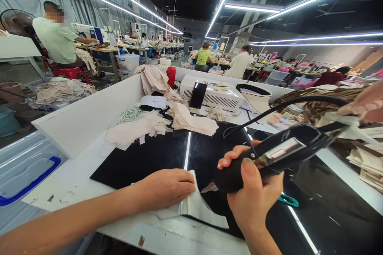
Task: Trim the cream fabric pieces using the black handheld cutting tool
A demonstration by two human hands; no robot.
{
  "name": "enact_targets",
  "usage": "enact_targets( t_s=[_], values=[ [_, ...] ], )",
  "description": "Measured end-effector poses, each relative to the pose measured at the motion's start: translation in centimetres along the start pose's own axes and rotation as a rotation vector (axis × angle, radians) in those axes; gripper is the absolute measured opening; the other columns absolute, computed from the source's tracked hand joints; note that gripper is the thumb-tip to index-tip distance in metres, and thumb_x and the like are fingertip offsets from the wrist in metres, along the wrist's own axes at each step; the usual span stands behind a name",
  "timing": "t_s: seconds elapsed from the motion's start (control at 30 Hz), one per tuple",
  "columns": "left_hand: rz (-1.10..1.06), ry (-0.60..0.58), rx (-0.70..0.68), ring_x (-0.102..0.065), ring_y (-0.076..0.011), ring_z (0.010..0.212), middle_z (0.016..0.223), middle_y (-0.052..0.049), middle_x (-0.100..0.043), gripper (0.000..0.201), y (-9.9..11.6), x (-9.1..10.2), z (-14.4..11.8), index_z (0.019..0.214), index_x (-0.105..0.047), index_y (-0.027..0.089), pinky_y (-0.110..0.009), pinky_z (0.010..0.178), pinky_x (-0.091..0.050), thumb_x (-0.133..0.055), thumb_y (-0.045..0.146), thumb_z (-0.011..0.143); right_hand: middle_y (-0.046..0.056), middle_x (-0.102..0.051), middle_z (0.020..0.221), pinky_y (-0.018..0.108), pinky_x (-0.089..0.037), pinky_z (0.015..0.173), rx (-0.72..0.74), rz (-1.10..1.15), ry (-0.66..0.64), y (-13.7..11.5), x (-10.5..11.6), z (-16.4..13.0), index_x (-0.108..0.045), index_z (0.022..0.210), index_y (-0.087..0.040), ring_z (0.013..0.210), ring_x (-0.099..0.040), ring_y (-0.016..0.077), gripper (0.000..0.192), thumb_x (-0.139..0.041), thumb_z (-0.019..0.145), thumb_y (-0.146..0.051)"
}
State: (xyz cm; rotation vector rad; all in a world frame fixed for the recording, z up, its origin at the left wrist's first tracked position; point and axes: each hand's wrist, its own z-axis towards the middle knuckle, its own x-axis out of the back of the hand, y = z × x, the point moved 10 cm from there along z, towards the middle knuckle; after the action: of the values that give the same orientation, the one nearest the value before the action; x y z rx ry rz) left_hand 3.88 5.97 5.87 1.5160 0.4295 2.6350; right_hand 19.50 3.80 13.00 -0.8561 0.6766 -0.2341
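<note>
one worker's view, two bare hands at a cutting station. the left hand (166, 189) lay flat, its fingers (187, 185) released and pressed on a pale fabric piece (197, 207) at the near edge of the black mat (149, 155) on the tabletop (74, 183); the fabric ran out from under those fingertips toward the right hand. the right hand (254, 195) was clenched around the rounded grip of a black corded hand tool (278, 153), thumb on top, the tool's far end raised above and beyond the fingers, its cable (299, 101) looping away behind. a third hand (366, 105), a co-worker's, entered beyond the tool's tip; whether it gripped anything could not be told. to do this step well, it was judged that the flat hand should keep the fabric taut and unshifted while its fingertips stayed clear of the tool's working end, and that the cable should hang free of the cloth. teal scissor handles (289, 200) showed just beyond the right wrist. counts: one tool, one fabric piece under the fingers, one mat, one dark phone (197, 95) propped against one white machine (214, 93), one red cylinder (171, 76), one heap of beige cut pieces (167, 121) well beyond the left fingers, and at least four seated workers in the distance.
</note>
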Motion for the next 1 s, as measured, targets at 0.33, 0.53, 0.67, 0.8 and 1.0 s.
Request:
enact_targets(
  t_s=[0.33, 0.53, 0.67, 0.8, 1.0],
  values=[
    [0.051, -0.027, -0.069, -0.069, -0.0202, 0.111, 0.115, -0.011, -0.072, 0.018, 1.7, 0.7, 1.4, 0.113, -0.069, 0.012, -0.031, 0.103, -0.058, -0.053, 0.013, 0.107, -0.003, -0.069, 0.074, 0.031, -0.058, 0.05, 0.003, -0.056, 0.022, -2.6, 2.7, -0.8, -0.065, 0.111, -0.024, 0.056, -0.063, 0.0155, 0.039, -0.085, 0.078, -0.032],
    [-0.041, -0.132, 0.027, -0.069, -0.0198, 0.102, 0.114, -0.009, -0.071, 0.017, 2.3, -1.0, 1.5, 0.114, -0.071, 0.014, -0.029, 0.093, -0.058, -0.056, 0.014, 0.106, -0.002, -0.069, 0.076, 0.031, -0.058, 0.051, 0.021, -0.08, -0.014, -3.1, 3.2, -1.4, -0.065, 0.112, -0.024, 0.057, -0.064, 0.0157, 0.034, -0.083, 0.083, -0.03],
    [-0.034, -0.138, 0.026, -0.067, -0.0193, 0.099, 0.11, -0.009, -0.07, 0.017, 2.5, -1.2, 0.8, 0.111, -0.071, 0.013, -0.029, 0.092, -0.057, -0.054, 0.014, 0.107, -0.002, -0.069, 0.078, 0.031, -0.059, 0.052, 0.043, -0.082, -0.029, -3.2, 3.5, -1.7, -0.065, 0.114, -0.025, 0.058, -0.065, 0.0157, 0.035, -0.082, 0.084, -0.029],
    [-0.045, -0.095, 0.028, -0.066, -0.0182, 0.097, 0.109, -0.008, -0.069, 0.017, 2.3, -0.7, 0.2, 0.111, -0.07, 0.014, -0.028, 0.09, -0.055, -0.053, 0.015, 0.109, -0.002, -0.069, 0.079, 0.032, -0.059, 0.054, 0.05, -0.088, -0.041, -3.1, 3.6, -1.9, -0.064, 0.117, -0.026, 0.06, -0.065, 0.016, 0.036, -0.081, 0.085, -0.03],
    [-0.013, -0.125, -0.019, -0.064, -0.0198, 0.104, 0.109, -0.009, -0.067, 0.016, 2.6, -0.9, -0.2, 0.111, -0.068, 0.013, -0.029, 0.099, -0.054, -0.052, 0.01, 0.108, -0.002, -0.069, 0.081, 0.032, -0.059, 0.055, 0.042, -0.089, -0.032, -3.0, 3.9, -2.1, -0.064, 0.117, -0.026, 0.061, -0.065, 0.0157, 0.036, -0.081, 0.086, -0.03]
  ],
)
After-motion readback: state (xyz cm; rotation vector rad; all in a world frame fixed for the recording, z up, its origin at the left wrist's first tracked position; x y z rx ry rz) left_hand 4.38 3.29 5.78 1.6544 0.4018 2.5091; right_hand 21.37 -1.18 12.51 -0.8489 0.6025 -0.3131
